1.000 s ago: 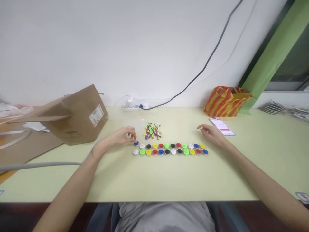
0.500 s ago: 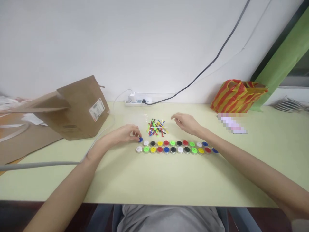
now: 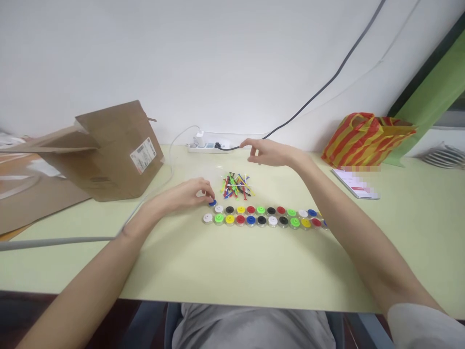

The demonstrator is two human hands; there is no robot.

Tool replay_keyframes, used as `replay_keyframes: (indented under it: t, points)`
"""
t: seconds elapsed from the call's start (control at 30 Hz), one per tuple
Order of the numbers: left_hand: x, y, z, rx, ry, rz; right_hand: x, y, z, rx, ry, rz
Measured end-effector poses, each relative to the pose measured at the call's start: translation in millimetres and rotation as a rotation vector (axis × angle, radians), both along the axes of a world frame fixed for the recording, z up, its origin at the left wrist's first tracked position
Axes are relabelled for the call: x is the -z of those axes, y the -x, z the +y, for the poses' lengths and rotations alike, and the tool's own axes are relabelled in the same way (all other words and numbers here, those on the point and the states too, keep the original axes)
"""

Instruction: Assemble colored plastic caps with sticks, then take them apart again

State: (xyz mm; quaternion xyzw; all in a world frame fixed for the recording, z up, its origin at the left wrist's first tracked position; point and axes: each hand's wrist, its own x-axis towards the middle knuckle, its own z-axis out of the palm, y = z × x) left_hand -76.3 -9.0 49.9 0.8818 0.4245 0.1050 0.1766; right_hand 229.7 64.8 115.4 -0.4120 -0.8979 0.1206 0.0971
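My left hand [image 3: 198, 193] pinches a small round piece with a blue top [image 3: 212, 202] at the left end of the rows. Two rows of small round clear-based pieces with coloured tops [image 3: 251, 219] lie on the table, in white, green, yellow, red, blue and black. Behind them is a pile of small coloured plastic sticks [image 3: 236, 186]. My right hand [image 3: 267, 151] hovers beyond the pile, index finger stretched out and the others loosely bent, with nothing seen in it. My right forearm hides the right end of the rows.
An open cardboard box [image 3: 119, 155] stands at the left, with a grey cable [image 3: 58, 243] in front of it. By the wall lies a power strip [image 3: 209, 148]. A red-yellow striped bag [image 3: 363, 140] and a phone [image 3: 354, 183] are at the right.
My right hand has moved away from me and slightly left, towards the power strip. My left hand stays on the blue-topped piece, which now sits slightly behind the back row.
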Motion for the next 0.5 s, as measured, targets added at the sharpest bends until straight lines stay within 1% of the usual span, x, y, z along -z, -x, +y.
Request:
replay_keyframes:
  t: [0.07,0.1,0.2,0.27,0.33,0.37,0.43,0.5]
  points:
    - [4.3,0,2,0.023,0.027,0.003,2.4,-2,5,-0.001,0.125,-0.009]
    - [5.9,0,2,0.035,0.034,0.004,5.3,-2,7,0.01,0.162,-0.028]
    - [7.4,-1,1,0.045,0.031,0.022,14.6,-2,11,0.043,0.187,-0.104]
    - [5.9,-4,-1,-0.02,-0.002,0.032,17.7,-4,14,0.051,0.201,-0.128]
    - [3.3,-7,-3,-0.124,-0.041,0.026,18.3,-8,18,0.069,0.24,-0.122]
    - [1.9,-10,-4,-0.168,-0.058,-0.001,18.2,-11,20,0.089,0.257,-0.12]
    - [-0.8,-14,-5,-0.212,-0.05,-0.119,18.3,-18,25,0.14,0.278,-0.133]
    - [-2.6,-18,-7,-0.208,0.034,-0.319,19.8,-22,29,0.172,0.289,-0.158]
